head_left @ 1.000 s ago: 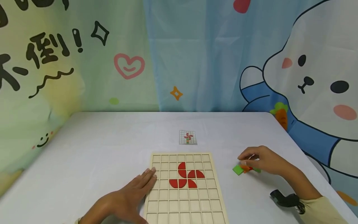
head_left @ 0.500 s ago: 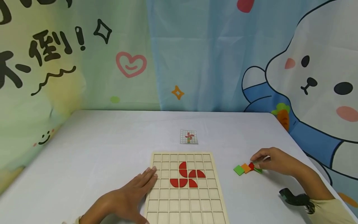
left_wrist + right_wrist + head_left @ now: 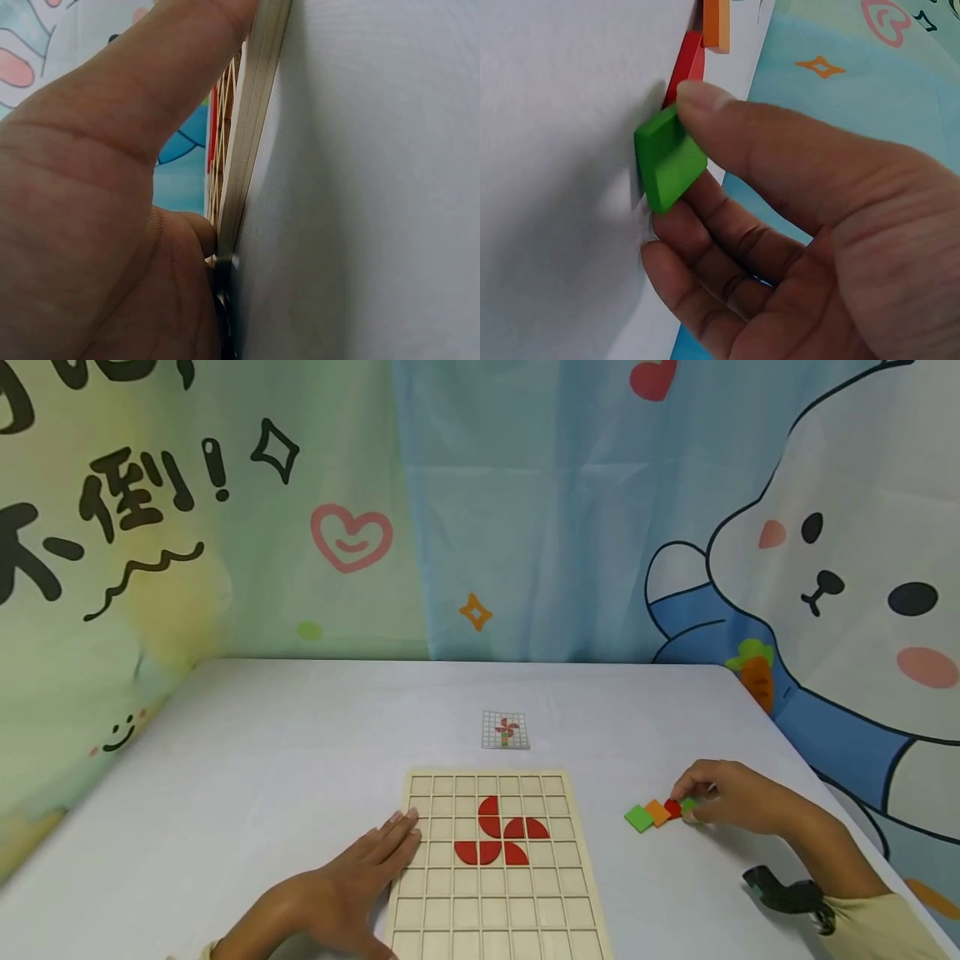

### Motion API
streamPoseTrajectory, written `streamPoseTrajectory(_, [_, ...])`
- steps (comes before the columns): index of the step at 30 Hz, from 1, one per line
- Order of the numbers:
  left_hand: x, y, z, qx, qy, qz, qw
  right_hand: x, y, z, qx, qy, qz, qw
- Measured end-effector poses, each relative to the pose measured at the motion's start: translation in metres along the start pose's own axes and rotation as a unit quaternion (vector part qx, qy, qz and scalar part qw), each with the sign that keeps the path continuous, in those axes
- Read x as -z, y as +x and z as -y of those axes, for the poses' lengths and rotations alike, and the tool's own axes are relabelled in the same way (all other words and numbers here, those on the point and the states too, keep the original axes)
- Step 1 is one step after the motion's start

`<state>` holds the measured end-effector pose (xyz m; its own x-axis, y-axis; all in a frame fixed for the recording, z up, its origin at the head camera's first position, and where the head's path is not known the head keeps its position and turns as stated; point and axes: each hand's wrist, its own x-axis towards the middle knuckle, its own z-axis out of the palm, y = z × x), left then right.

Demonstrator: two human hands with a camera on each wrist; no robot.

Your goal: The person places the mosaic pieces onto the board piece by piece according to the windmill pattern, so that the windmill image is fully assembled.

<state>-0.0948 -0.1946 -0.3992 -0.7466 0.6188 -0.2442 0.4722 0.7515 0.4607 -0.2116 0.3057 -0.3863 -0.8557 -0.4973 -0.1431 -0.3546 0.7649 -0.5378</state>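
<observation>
Right hand (image 3: 727,793) pinches a green tile (image 3: 671,165) beside a red piece (image 3: 687,64); left hand (image 3: 348,889), thumb spread, rests against the board (image 3: 522,912).

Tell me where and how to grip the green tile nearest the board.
Likely best: pinch the green tile across its far and near corners, coming down from the side by the board; it lies flat, with the orange tile crowding its other side.

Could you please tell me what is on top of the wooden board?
Several red pieces sit on the board; the left hand covers part of its left edge, hiding anything there.
</observation>
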Motion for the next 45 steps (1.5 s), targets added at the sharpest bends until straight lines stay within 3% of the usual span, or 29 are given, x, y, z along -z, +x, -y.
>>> streamPoseTrajectory(10, [0.000, -0.001, -0.001, -0.015, 0.004, -0.008, 0.9998, -0.002, 0.001, 0.004, -0.020, 0.014, 0.007, 0.9997])
streamPoseTrajectory(20, [0.001, -0.001, -0.002, -0.021, 0.003, -0.010, 0.9997, -0.002, 0.001, 0.008, -0.022, -0.009, 0.016, 0.9996])
streamPoseTrajectory(26, [-0.001, -0.001, 0.000, -0.021, -0.004, -0.012, 0.9997, -0.006, 0.002, 0.008, -0.001, -0.020, -0.012, 0.9997])
streamPoseTrajectory(34, [0.000, 0.000, -0.001, -0.006, -0.010, -0.001, 0.9999, -0.011, 0.008, 0.008, -0.028, -0.044, -0.048, 0.9975])
streamPoseTrajectory(45, [0.000, -0.002, -0.002, -0.008, -0.018, -0.008, 0.9998, -0.015, 0.010, 0.011, -0.025, -0.050, -0.072, 0.9959])
